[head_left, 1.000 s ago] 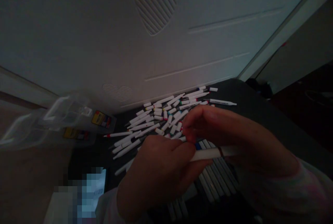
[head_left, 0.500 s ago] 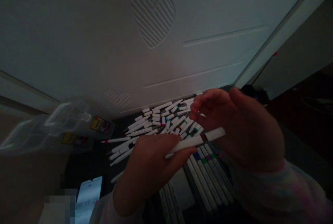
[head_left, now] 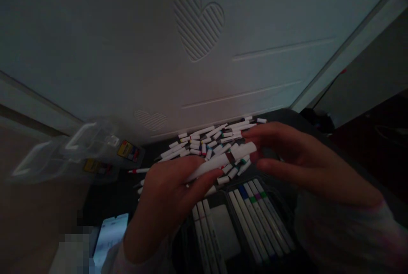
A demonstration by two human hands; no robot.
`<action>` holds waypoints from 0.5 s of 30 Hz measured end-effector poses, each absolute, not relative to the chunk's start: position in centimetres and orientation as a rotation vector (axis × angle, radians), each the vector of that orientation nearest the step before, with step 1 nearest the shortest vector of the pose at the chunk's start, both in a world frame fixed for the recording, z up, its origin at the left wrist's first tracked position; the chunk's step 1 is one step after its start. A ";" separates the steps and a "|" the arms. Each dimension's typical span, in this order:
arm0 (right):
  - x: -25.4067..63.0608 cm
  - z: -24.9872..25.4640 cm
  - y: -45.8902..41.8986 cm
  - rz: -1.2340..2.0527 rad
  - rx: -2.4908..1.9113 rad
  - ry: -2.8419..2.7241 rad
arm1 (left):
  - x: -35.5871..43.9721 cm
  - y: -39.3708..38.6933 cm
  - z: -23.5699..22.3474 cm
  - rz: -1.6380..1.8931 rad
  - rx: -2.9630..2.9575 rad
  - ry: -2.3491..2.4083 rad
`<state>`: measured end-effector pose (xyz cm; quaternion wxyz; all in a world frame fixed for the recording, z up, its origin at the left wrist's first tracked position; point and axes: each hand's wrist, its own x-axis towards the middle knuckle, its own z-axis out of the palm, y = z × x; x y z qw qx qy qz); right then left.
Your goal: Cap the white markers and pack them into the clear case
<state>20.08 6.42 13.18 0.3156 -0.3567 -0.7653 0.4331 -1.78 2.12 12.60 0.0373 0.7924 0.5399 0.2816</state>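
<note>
My left hand (head_left: 172,193) grips a white marker (head_left: 210,165) between thumb and fingers. The marker slants up to the right, with a dark brown band next to its white cap (head_left: 244,151) and a dark reddish end. Just beyond that end is my right hand (head_left: 293,163), its thumb and fingers apart and holding nothing; whether it touches the cap I cannot tell. Behind both hands spreads a pile of loose white markers and caps (head_left: 204,142). Below them an open dark case (head_left: 234,204) holds several white markers (head_left: 258,218) in rows, some with coloured bands.
Two clear plastic boxes (head_left: 66,151) with raised lids and yellow labels stand at the left. A lit phone (head_left: 111,238) lies at the lower left. A white panel (head_left: 127,53) with carved hearts rises behind the dark surface (head_left: 280,117) under the markers.
My right hand has turned and moved from a raised, cupped pose to beside the cap's end. The marker in my left hand now tilts up a little more. The view has shifted slightly.
</note>
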 end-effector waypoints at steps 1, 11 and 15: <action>20.1 13.2 6.5 1.105 -0.938 -2.056 | -1.8 2.1 12.6 0.862 2.446 1.655; 20.0 13.3 6.3 0.825 -0.890 -2.200 | -1.8 2.2 12.5 0.853 2.623 1.568; 20.0 13.4 6.3 0.757 -0.872 -2.233 | -1.7 2.1 12.4 0.916 2.605 1.540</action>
